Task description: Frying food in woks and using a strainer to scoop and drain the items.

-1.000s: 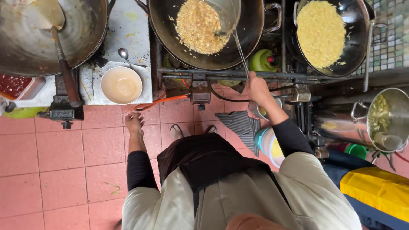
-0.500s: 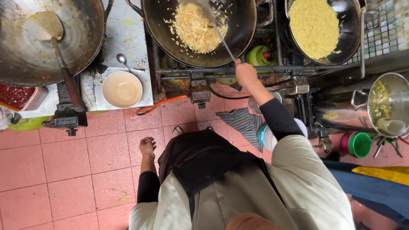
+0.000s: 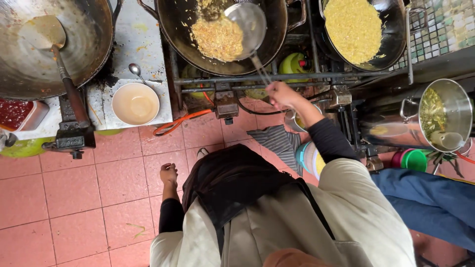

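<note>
Right hand [image 3: 283, 94] grips ladle [image 3: 246, 22] over wok [image 3: 277, 29].

You see the scene in soft, even daylight, bright enough everywhere and without hard shadows. On the steel wok [image 3: 49, 54] left of the middle wok [image 3: 222, 34] there is a pale sheen, and the ladle [image 3: 246, 22] above the rice shines a little. The steel pot [image 3: 445, 116] far right reflects light. Near the borders, straight lines bend slightly. The focus is sharp.
</note>
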